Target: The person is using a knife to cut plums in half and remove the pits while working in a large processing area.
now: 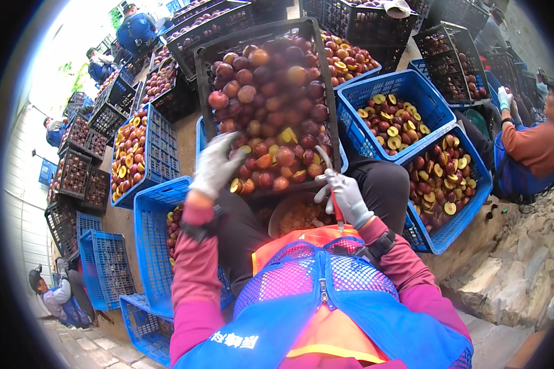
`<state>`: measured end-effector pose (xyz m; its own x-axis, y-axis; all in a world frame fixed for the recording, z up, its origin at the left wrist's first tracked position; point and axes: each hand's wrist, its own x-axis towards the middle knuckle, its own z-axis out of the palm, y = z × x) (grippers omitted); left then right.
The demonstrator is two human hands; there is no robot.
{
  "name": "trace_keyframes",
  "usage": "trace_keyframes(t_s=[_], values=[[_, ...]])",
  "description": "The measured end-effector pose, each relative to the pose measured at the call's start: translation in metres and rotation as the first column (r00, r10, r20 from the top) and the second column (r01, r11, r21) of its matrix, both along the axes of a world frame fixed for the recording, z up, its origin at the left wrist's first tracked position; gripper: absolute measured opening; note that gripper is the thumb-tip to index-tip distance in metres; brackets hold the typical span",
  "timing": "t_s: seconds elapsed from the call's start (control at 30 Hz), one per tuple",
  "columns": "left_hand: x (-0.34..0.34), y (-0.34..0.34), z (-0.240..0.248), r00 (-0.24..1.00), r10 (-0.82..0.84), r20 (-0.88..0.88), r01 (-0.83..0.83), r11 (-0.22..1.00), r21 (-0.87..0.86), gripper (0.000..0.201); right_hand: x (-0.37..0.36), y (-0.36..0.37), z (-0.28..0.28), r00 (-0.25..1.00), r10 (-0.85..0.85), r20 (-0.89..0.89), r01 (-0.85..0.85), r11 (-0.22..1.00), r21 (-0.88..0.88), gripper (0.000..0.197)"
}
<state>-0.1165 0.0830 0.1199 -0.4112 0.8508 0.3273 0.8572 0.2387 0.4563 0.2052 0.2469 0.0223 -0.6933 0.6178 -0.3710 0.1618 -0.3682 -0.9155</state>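
Note:
A black crate (204, 80) full of dark red plums (258, 92) stands in front of me, tilted toward my knees. Cut plum pieces with yellow flesh lie near its front edge. My left hand (216, 165), in a pale glove, is at the crate's near left corner, fingers apart and nothing visible in them. My right hand (348, 198), also gloved, grips a red-handled tool with a curved metal end (324, 157), which points up over the plums at the near right; its exact kind is unclear. Between my knees sits a round container (279, 216) holding small orange-brown bits.
Blue crates of halved plums stand at my right, one upper (358, 98) and one lower (434, 247). At my left are another blue crate (143, 215) and a crate of cut plums (166, 154). A person (526, 147) sits at the right; several others work behind stacked crates.

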Motion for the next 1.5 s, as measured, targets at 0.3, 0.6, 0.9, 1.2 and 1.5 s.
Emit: trace_keyframes(t_s=[0.3, 0.6, 0.9, 1.2, 1.5], values=[[0.031, 0.146, -0.104, 0.987, -0.047, -0.151, -0.030, 0.883, -0.468, 0.071, 0.025, 0.005, 0.005, 1.000, 0.011, 0.024, -0.010, 0.999, -0.054, 0.044], [-0.014, 0.138, -0.079, 0.947, 0.020, -0.321, -0.177, 0.865, -0.469, 0.059, 0.016, 0.004, -0.014, 0.999, 0.035, 0.034, -0.029, 0.987, -0.156, 0.040], [0.092, 0.245, -0.103, 0.975, 0.213, -0.057, -0.213, 0.850, -0.482, 0.080, 0.039, 0.017, -0.007, 0.998, 0.024, 0.063, -0.016, 0.994, -0.112, 0.037], [0.088, 0.147, -0.058, 0.400, -0.156, 0.903, 0.001, 0.985, 0.170, 0.062, 0.036, 0.024, 0.035, 0.968, -0.150, -0.203, 0.146, 0.989, -0.034, 0.042], [0.097, 0.000, -0.045, 0.129, -0.323, 0.937, -0.028, 0.944, 0.329, 0.075, -0.032, -0.034, 0.098, 0.967, 0.098, -0.235, -0.061, 0.985, 0.163, 0.040]])
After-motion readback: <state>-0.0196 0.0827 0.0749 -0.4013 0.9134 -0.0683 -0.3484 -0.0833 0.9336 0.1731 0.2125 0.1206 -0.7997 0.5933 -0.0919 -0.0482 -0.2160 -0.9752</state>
